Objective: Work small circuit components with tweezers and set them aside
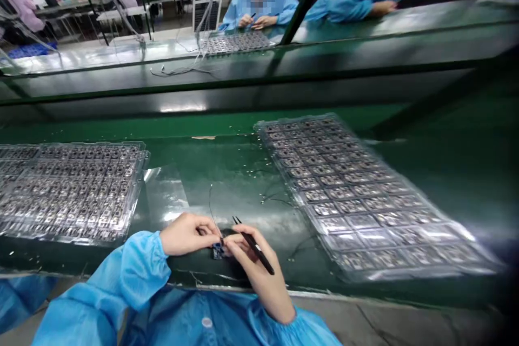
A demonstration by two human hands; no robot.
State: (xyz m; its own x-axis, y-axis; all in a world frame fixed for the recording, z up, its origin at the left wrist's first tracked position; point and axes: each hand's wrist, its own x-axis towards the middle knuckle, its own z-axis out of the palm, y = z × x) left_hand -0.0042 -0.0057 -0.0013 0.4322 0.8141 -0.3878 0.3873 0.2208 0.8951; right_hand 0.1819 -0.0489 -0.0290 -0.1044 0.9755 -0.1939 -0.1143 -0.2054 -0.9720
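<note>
Low in the middle, a small blue circuit board sits between my two hands. My left hand is closed, thumb and fingers pinching at the board's upper edge. From those fingertips a thin wire rises and curves away. My right hand comes in from the other side and holds black tweezers across its fingers, tips pointing up and away. The right thumb and a fingertip also touch the board's right side. My fingertips cover part of the board, so the exact contact is hidden.
Clear plastic trays of boards lie to the left and right on the green table. A clear plastic bag lies near my left hand. Loose wires lie by the right tray. Beyond a rail, co-workers in blue sit.
</note>
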